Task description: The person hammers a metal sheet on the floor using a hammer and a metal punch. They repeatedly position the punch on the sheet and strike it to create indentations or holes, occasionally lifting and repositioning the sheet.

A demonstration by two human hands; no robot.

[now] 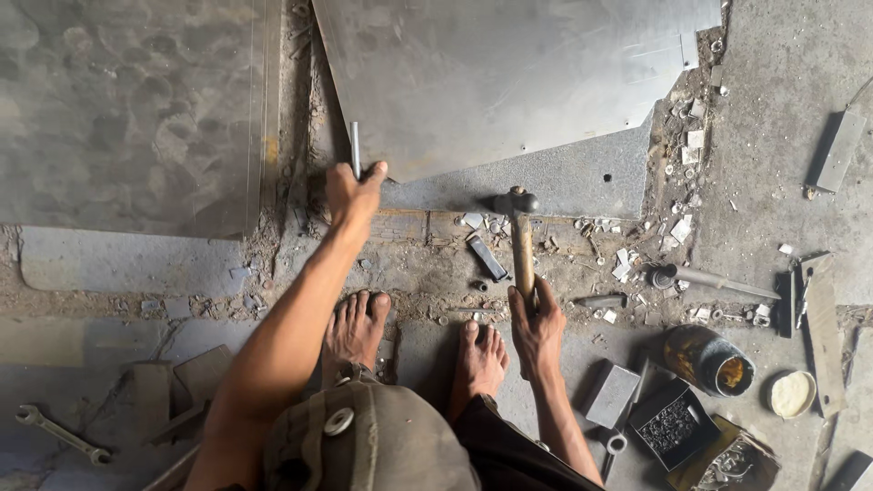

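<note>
- A small dark square box [674,424] filled with tiny metal bits sits on the floor at lower right, near the right forearm; no label can be read on it
- Just beyond it stands a rusty round tin [707,360] lying tilted with its mouth open, and beside that a shallow round white dish [790,393]
- At the bottom right edge lies a yellowish-brown packet [735,462] with small shiny parts on it, its print too small to tell
- The left hand [351,193] is closed around a thin grey metal rod [355,148], which stands upright out of the top of the fist; the thumb reaches to the edge of the big grey metal sheet [509,73] just beside it
- The right hand [536,323] grips the wooden handle of a hammer [518,232], fingers wrapped round the lower end; the dark head points away from the person, above the floor near the sheet's lower edge and well apart from the rod
- Two bare feet [356,327] rest on the concrete between the arms
- A spanner [60,434] lies at far left, a grey block [611,394] near the right wrist, and metal scraps litter the groove
</note>
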